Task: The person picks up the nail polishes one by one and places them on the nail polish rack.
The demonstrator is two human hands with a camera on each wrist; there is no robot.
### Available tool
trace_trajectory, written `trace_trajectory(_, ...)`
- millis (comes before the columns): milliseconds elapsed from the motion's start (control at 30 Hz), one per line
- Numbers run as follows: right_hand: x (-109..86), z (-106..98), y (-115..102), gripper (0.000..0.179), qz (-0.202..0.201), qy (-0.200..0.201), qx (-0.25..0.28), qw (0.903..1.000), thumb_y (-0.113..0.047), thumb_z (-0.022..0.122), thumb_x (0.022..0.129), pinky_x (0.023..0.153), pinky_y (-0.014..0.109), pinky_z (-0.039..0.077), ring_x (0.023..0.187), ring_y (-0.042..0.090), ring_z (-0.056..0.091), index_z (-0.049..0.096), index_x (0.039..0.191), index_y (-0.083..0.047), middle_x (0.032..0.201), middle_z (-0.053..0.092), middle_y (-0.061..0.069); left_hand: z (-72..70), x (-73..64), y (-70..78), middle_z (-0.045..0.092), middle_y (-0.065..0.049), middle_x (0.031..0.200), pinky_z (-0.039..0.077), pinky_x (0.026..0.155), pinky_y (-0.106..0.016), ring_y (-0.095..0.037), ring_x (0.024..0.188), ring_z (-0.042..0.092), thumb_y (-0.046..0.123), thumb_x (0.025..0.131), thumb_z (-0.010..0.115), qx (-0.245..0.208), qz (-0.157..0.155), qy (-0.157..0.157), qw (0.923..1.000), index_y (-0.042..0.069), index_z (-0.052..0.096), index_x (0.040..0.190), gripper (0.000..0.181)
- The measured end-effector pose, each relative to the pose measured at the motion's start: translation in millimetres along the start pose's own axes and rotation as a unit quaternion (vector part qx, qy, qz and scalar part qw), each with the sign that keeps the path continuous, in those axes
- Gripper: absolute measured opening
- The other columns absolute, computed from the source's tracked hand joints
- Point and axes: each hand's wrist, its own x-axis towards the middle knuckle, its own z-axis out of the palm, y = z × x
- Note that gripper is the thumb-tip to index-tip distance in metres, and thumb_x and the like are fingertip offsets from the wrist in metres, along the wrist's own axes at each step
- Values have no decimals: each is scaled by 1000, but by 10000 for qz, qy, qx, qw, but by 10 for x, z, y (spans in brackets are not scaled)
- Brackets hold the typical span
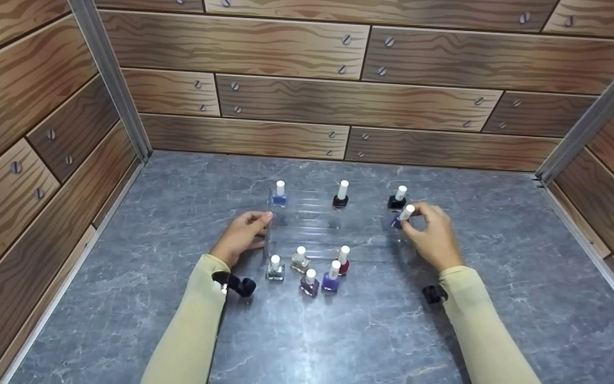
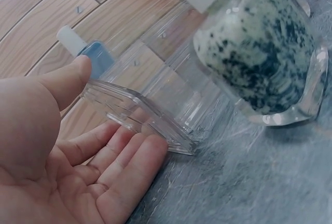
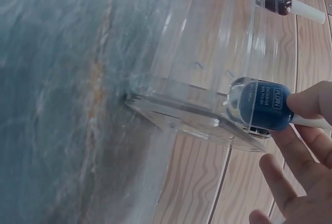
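Note:
A clear stepped display rack [image 1: 315, 234] stands on the table. At its left end my left hand [image 1: 241, 234] holds the side panel [image 2: 140, 112], thumb at the top edge and fingers against the outer face. My right hand [image 1: 435, 234] pinches a dark blue nail polish bottle [image 3: 267, 103] by its white cap, at the rack's right end. On the back tier are a light blue bottle [image 1: 280, 199], a dark red bottle [image 1: 340, 201] and a black bottle [image 1: 396, 202]. Whether the pinched bottle touches a tier, I cannot tell.
Before the rack stand a speckled bottle [image 1: 275, 272], a glittery bottle [image 1: 300, 262], a dark purple bottle [image 1: 309, 287], a violet bottle [image 1: 331, 281] and a red bottle [image 1: 344, 266]. Wood-patterned walls [image 1: 296, 96] enclose the grey marbled table [image 1: 371, 341].

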Motion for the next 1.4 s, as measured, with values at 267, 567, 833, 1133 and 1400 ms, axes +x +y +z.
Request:
trace_trajectory(267, -14, 2, 41, 16, -8, -298, -88, 9995, -3, 72, 93, 128, 58, 3, 124, 43, 54, 68, 107, 1, 112, 71, 23, 13, 7, -8, 62, -16, 129, 61, 94, -39, -28, 114, 62, 42, 102, 66, 70, 48, 49, 10000, 3, 62, 134, 50)
trace_trajectory(567, -13, 27, 43, 16, -55, -171, -244, 9995, -3, 73, 92, 127, 62, 0, 127, 44, 53, 69, 107, 1, 119, 67, 25, 16, 1, -11, 63, -17, 128, 61, 94, -40, -28, 112, 63, 42, 102, 66, 21, 69, 49, 10000, 2, 61, 134, 52)
trace_trajectory(833, -16, 28, 34, 21, -2, -137, -367, 9992, -6, 73, 93, 115, 60, 29, 121, 47, 45, 68, 111, 5, 123, 54, 27, 17, -5, -29, 63, -18, 127, 61, 94, -40, -27, 111, 63, 43, 101, 67, 33, 30, 120, 9999, 2, 61, 134, 52)
trace_trajectory(1133, -13, 40, 71, 23, 33, -270, -247, 9993, -9, 73, 96, 127, 60, 10, 133, 48, 41, 68, 115, 3, 138, 51, 29, 0, -17, -19, 63, -16, 126, 61, 94, -39, -27, 113, 62, 43, 101, 66, 103, -4, 165, 9998, 4, 61, 134, 51)
trace_trajectory(1400, -29, -10, 58, 40, -342, 381, 192, 9985, -1, 72, 88, 109, 55, 37, 120, 42, 48, 59, 126, 7, 124, 58, 26, 16, -17, 3, 62, -17, 126, 60, 95, -40, -27, 112, 61, 43, 101, 66, 161, 47, 133, 9998, 3, 61, 134, 51)
